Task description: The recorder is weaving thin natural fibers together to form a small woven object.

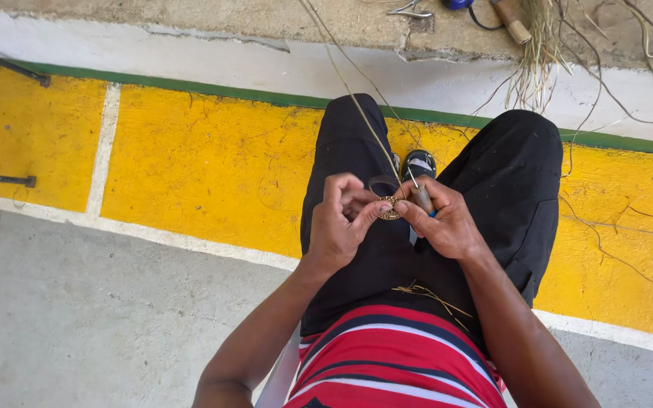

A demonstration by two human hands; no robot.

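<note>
Over the lap, the left hand (pixel 338 227) pinches a small woven disc (pixel 388 208), fingers closed on its rim. The right hand (pixel 444 223) grips a wooden-handled awl (pixel 419 195). A slipping point could likely prick a fingertip; the long fibre strand (pixel 357 102) may snap if tugged.

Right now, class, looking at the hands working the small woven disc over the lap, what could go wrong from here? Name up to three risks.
1. The pointed tool in the right hand sits close to the left hand fingertips pinching the small woven disc, so a slip could prick a finger.
2. The long fibre strand runs up to the ledge and may snag on the loose fibre bundle there.
3. The cut fibre pieces on the lap might slide off.
</note>
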